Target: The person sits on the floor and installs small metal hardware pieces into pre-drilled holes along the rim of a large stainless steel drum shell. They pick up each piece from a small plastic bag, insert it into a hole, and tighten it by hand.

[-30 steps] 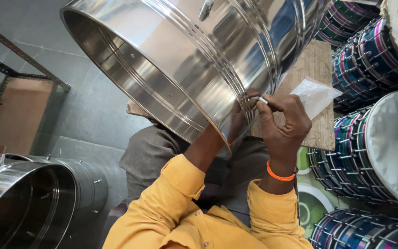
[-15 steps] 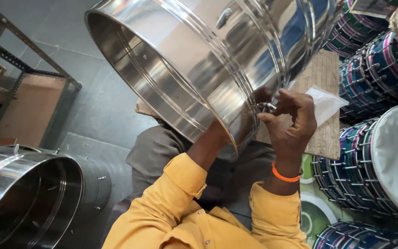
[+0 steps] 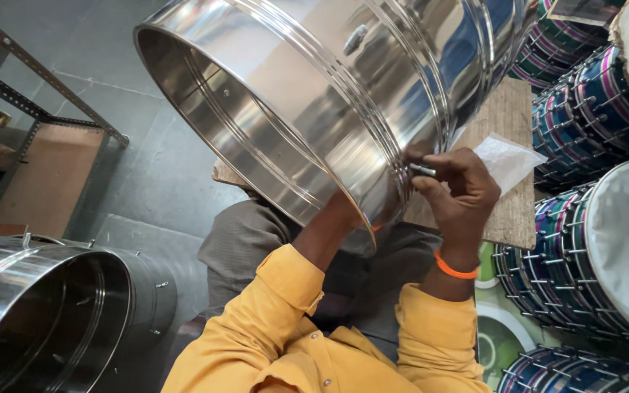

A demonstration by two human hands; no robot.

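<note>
Steel drum shell (image 3: pixel 314 94) lies tilted across the lap, open mouth toward the floor; right hand (image 3: pixel 456 193) pinches a small metal bolt (image 3: pixel 424 170) against its outer wall; the left hand reaches inside, hidden, its grip impossible to tell, probably backing the fastener; a plastic bag (image 3: pixel 507 160) rests on a wooden board (image 3: pixel 511 124) beside it.

The left hand is lying hidden inside the steel drum shell (image 3: pixel 329 94), only its forearm (image 3: pixel 329 225) showing below the rim, so its grip cannot be told. The right hand (image 3: pixel 456 196) is covering most of a small metal bolt (image 3: pixel 424 169), too small to make out. The shell's top is running off the upper edge. A second steel shell (image 3: pixel 45 313) is being cut by the left edge, and stacked finished drums (image 3: pixel 598 240) by the right.
</note>
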